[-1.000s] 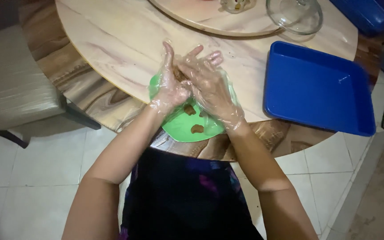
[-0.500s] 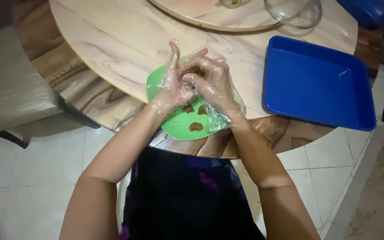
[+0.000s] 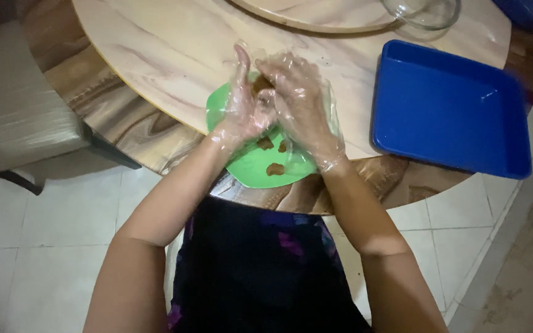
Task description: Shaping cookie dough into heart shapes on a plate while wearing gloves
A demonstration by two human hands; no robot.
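Fingers [image 3: 291, 74] in clear plastic gloves, both hands pressed together around a brown dough lump [image 3: 261, 83] over the green plate [image 3: 217, 108], near edge of the round marble-look surface [image 3: 155, 43]. Blue tray [image 3: 445, 105] right, tiled floor [image 3: 50, 234] below.

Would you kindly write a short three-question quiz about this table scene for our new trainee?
1. True or false: both hands wear clear plastic gloves.
2. What colour is the plate under the hands? A red, B green, C white.
3. On which of the person's sides does the blue tray lie?

Key:
1. True: left hand and right hand are gloved, pressing a brown lump.
2. B, the green plate.
3. Right: the blue tray.
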